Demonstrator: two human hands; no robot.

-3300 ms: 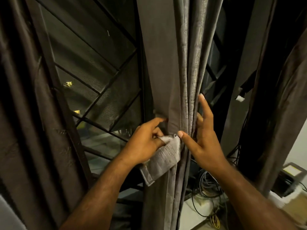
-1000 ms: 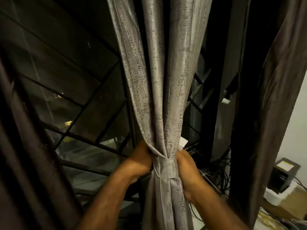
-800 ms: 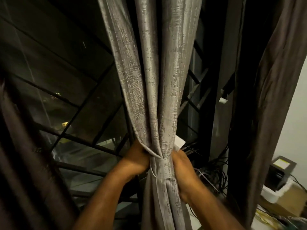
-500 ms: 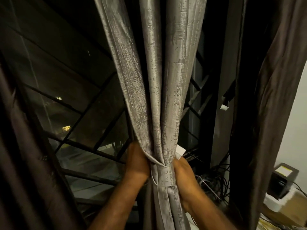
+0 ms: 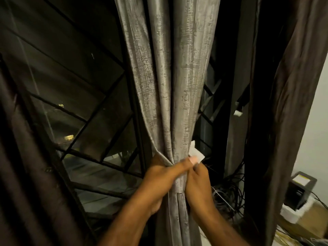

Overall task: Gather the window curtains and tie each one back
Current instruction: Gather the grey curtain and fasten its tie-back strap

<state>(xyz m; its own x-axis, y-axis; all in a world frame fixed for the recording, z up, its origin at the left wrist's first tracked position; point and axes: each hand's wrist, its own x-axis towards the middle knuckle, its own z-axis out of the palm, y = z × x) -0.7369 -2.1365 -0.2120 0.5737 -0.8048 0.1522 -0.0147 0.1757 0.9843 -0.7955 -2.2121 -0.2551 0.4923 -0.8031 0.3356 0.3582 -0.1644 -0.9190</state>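
Clasping gathered curtain (image 5: 177, 89) between curled fingers (image 5: 179, 168)

Grey textured curtain (image 5: 170, 89) hangs gathered, cinched by matching tieback (image 5: 178, 185) at its waist

We see a strip of pale floor (image 5: 278, 241) at lower right. On it lie tangled dark cables (image 5: 229, 194) and a cardboard box (image 5: 305, 228) bearing white foam (image 5: 292, 211) and a black device (image 5: 301, 189).

The curtain (image 5: 170, 86) hangs before the window (image 5: 74, 89), between the left hand (image 5: 159, 181) and right hand (image 5: 198, 185).
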